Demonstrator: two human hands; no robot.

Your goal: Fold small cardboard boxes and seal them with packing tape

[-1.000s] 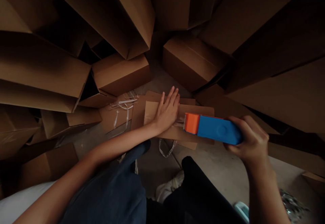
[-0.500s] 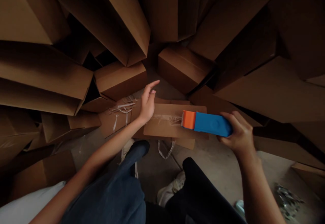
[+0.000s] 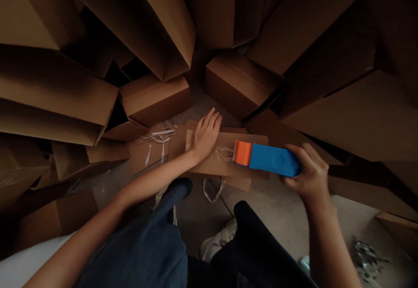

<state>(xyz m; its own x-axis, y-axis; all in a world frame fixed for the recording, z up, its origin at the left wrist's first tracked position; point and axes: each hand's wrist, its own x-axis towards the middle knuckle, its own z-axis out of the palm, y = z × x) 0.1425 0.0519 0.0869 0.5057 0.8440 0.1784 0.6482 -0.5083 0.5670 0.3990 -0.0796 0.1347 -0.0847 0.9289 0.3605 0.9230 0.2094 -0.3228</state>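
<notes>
On the floor before me lies a cardboard box (image 3: 248, 170) with a strip of clear tape (image 3: 224, 152) along its top. My left hand (image 3: 206, 136) rests flat on the left part of that top, fingers stretched out and palm over the tape. A blue and orange tape dispenser (image 3: 272, 159) is gripped at its right end by my right hand (image 3: 308, 168), fingers wrapped round it. Its orange head sits over the middle of the box, at the end of the clear tape. Whether the head touches the cardboard I cannot tell.
Tall cardboard boxes (image 3: 218, 9) crowd the far side and both flanks. Flattened cardboard with loose tape scraps (image 3: 161, 135) lies to the left. A loop of tape (image 3: 214, 190) hangs at the near edge. Crumpled scraps (image 3: 369, 257) are on the floor at lower right.
My left hand has moved right and turned from sideways above the box to lying flat on its top. The tape dispenser and my right hand stay almost in place.
</notes>
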